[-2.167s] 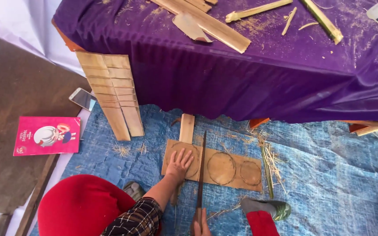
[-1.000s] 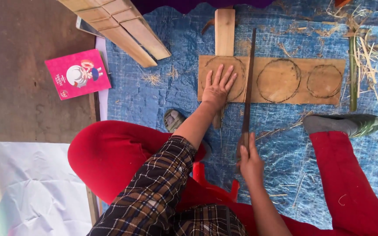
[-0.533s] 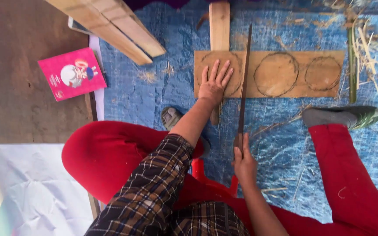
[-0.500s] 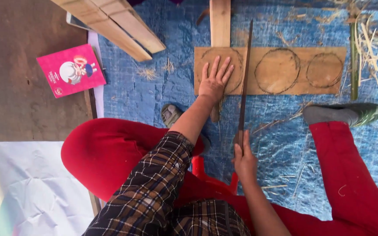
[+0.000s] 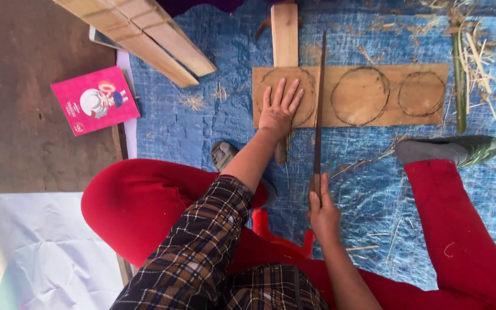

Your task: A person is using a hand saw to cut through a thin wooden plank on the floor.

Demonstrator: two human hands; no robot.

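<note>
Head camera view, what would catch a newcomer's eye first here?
Probably the left hand pressed flat on a wooden board marked with three drawn circles, lying on a blue tarp at top centre. Just right of it, the right hand grips a long thin blade that reaches up across the board. The bright red trousers fill the lower frame, and a pink booklet lies at the left.

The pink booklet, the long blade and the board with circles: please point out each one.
Pink booklet (image 5: 95,100): head view, middle of its cover.
Long blade (image 5: 318,103): head view, mid-length of the dark blade.
Board (image 5: 388,116): head view, bare wood between two circles.
</note>
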